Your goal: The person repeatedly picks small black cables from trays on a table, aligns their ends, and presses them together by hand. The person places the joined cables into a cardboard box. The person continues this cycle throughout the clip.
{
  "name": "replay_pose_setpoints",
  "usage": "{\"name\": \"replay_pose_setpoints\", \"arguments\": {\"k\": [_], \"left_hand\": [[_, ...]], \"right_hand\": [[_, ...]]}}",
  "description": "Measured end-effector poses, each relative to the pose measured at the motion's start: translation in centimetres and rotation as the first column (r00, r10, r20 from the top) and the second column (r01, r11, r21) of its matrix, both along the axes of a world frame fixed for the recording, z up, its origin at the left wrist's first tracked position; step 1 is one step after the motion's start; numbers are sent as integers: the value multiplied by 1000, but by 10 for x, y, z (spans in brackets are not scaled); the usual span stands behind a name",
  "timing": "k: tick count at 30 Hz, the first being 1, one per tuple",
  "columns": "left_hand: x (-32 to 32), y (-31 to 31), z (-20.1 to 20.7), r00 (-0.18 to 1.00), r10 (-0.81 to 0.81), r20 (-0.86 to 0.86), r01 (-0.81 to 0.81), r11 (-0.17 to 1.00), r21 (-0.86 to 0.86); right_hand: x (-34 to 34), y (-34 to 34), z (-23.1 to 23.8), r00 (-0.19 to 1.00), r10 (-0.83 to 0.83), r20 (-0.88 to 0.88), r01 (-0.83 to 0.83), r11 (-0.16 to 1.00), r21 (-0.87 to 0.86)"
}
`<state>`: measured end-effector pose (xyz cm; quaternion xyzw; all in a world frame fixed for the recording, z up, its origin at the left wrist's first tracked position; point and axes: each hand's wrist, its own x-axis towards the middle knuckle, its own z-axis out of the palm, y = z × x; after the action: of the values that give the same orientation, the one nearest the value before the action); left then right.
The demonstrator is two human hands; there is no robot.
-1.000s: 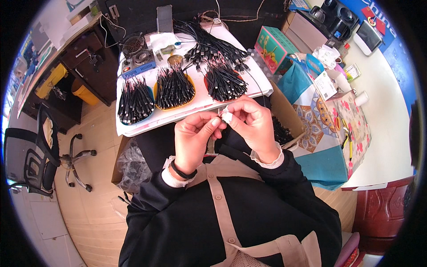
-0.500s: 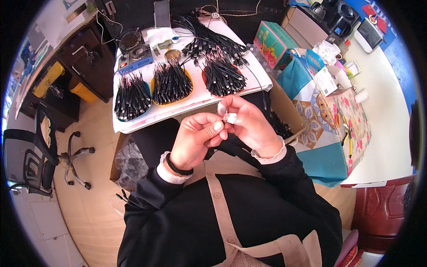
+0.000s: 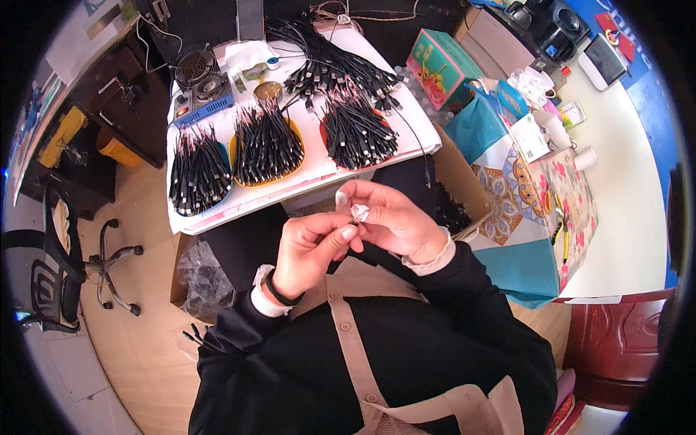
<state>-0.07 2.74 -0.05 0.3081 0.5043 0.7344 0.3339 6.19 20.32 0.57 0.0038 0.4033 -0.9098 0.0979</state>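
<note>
In front of my body, below the table's near edge, both hands meet at the fingertips. My left hand [image 3: 310,252] is closed in a pinch, its thumb against the forefinger; what lies between them is small, dark and mostly hidden. A small white piece [image 3: 359,212], crumpled-looking like paper or tape, is held in the fingers of my right hand [image 3: 403,223]. Beyond my hands, bundles of short black cables with metal plugs stand in a blue tray [image 3: 231,190], a yellow tray [image 3: 293,171] and a red tray [image 3: 382,160].
The white table [image 3: 217,217] also bears a loose heap of black cables [image 3: 326,58] and a device with a blue front [image 3: 206,110]. Right of it are a cardboard box [image 3: 475,190], a green carton [image 3: 444,69] and yellow-handled pliers [image 3: 564,239]. An office chair [image 3: 58,254] stands left.
The view has shifted slightly, so table and hands appear farther left and lower. My hands stay together, and the white piece looks turned between the fingers.
</note>
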Motion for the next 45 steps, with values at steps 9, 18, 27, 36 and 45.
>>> {"name": "replay_pose_setpoints", "arguments": {"k": [9,18,27,36,45], "left_hand": [[-19,5,-7,974,96,203,-120,986,111],[-23,16,-1,957,98,275,-155,969,193],[-48,25,53,977,117,180,-187,876,444],[-18,-29,70,983,175,-54,-132,882,453],[-2,-41,87,997,18,-79,16,914,406]], "right_hand": [[-100,192,-55,810,-243,-534,350,-529,773],[-63,131,11,593,-304,-745,696,-271,665],[37,-26,1,746,-105,-657,661,1,750],[19,-21,22,881,-155,-447,441,611,658],[-1,-27,117,637,-111,-763,560,747,358]]}}
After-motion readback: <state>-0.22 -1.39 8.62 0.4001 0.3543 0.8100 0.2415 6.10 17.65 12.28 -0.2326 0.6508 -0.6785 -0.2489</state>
